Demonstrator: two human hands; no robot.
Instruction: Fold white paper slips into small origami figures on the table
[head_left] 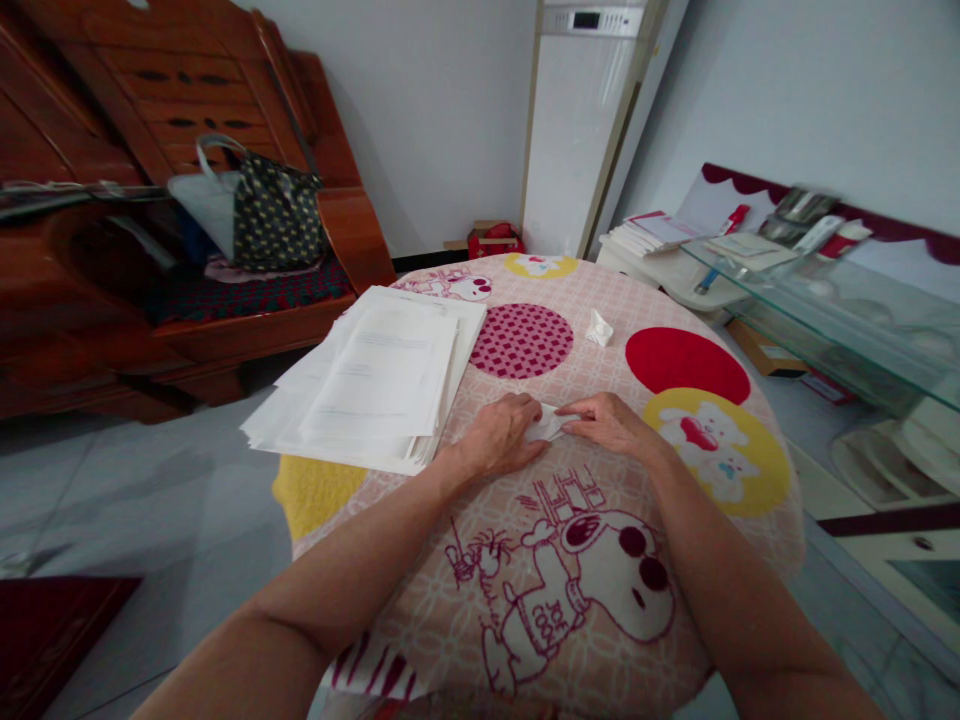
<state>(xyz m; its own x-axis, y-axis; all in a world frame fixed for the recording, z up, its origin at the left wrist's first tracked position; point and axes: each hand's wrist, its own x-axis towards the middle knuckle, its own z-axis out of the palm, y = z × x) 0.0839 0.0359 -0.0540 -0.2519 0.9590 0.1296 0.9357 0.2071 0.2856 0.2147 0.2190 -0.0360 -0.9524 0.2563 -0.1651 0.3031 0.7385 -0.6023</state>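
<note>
Both my hands rest on a round table covered with a pink cartoon-print cloth (570, 590). My left hand (501, 434) and my right hand (613, 422) press down on a small folded piece of white paper (553, 424) between them, fingers curled onto it. Most of that paper is hidden under my fingers. A thick stack of white paper sheets (375, 380) lies just left of my left hand. A small folded white paper shape (598, 328) sits farther back on the cloth.
A dark wooden bench (150, 260) with a patterned bag (274, 215) stands at the left. A tall white appliance (574, 120) stands against the far wall. At the right is a glass shelf (825, 300) with books and items.
</note>
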